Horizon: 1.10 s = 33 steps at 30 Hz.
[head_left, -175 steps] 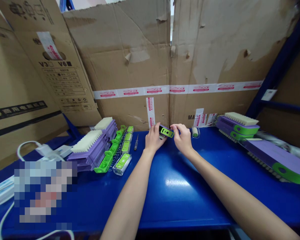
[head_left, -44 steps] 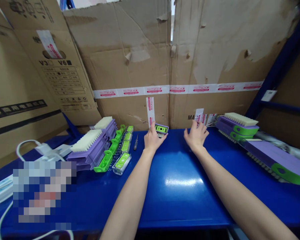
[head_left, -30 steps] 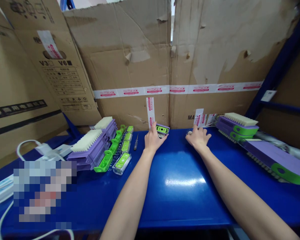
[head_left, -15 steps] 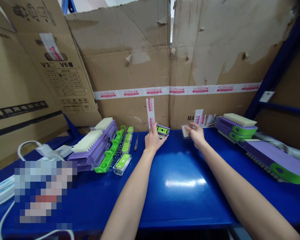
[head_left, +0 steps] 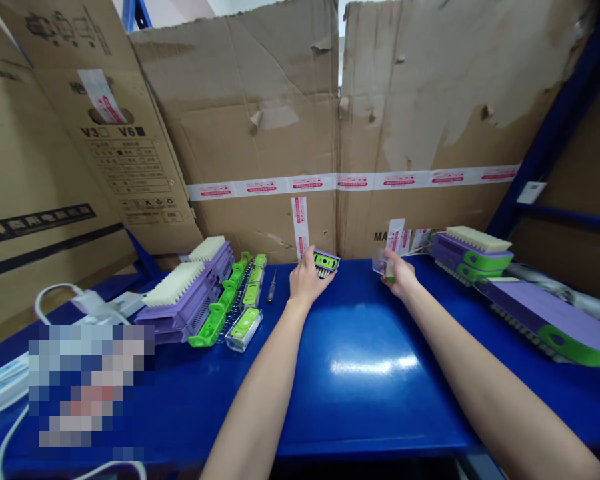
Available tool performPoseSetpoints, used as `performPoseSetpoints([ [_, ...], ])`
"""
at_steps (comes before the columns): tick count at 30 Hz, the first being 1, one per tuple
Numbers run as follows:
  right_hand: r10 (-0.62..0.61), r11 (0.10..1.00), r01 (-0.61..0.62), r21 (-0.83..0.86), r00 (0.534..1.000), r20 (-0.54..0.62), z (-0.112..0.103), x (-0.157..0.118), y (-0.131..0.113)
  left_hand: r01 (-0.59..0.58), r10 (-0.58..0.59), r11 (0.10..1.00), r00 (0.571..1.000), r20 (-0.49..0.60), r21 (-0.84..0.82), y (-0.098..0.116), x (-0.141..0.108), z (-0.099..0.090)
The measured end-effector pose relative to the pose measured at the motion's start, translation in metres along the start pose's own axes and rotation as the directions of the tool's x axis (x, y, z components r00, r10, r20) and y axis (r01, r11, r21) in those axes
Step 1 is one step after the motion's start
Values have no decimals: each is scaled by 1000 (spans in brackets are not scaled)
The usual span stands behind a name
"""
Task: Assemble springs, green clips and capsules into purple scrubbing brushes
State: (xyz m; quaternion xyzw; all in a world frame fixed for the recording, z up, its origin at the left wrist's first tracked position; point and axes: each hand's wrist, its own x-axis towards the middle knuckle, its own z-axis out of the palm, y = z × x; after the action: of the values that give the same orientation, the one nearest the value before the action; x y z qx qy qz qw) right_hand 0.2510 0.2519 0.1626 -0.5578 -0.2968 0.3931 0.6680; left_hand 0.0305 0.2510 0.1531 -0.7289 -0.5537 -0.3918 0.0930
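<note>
My left hand (head_left: 307, 279) is closed on a small purple and green brush part (head_left: 325, 261) with white bristles, its green face turned toward me. To the right, my right hand (head_left: 399, 272) grips a small clear plastic case (head_left: 379, 261), and a bit of green shows at its fingers. Both hands are over the back part of the blue table (head_left: 350, 400), a gap between them. A thin screwdriver (head_left: 272, 288) lies left of my left hand, beside a row of green pieces in clear cases (head_left: 245, 325).
Purple brush bodies (head_left: 185, 300) and a green strip (head_left: 223, 307) stand at the left. More purple and green brushes (head_left: 555, 313) lie at the right. A power strip (head_left: 5, 380) with white cables is far left. Cardboard (head_left: 260, 147) walls the back.
My right hand has moved slightly right and down, and the clear case in it has turned, showing green at the fingers. My left hand keeps its hold in the same place.
</note>
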Motion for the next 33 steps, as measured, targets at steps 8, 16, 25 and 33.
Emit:
performPoseSetpoints([
  [8,-455,318,302,-899,880,135,1,-14,1,-172,170,985,983,-67,-22,-3,2,6],
  [16,-617,345,413,-843,776,128,8,-19,-3,-282,280,959,957,-70,-21,-7,3,4],
  [25,-622,636,694,-338,720,308,49,-60,-8,-290,288,956,956,-59,-29,-6,1,-1],
  [33,-545,779,619,-102,748,379,54,-60,4,-379,379,925,925,-35,-22,-3,1,-2],
])
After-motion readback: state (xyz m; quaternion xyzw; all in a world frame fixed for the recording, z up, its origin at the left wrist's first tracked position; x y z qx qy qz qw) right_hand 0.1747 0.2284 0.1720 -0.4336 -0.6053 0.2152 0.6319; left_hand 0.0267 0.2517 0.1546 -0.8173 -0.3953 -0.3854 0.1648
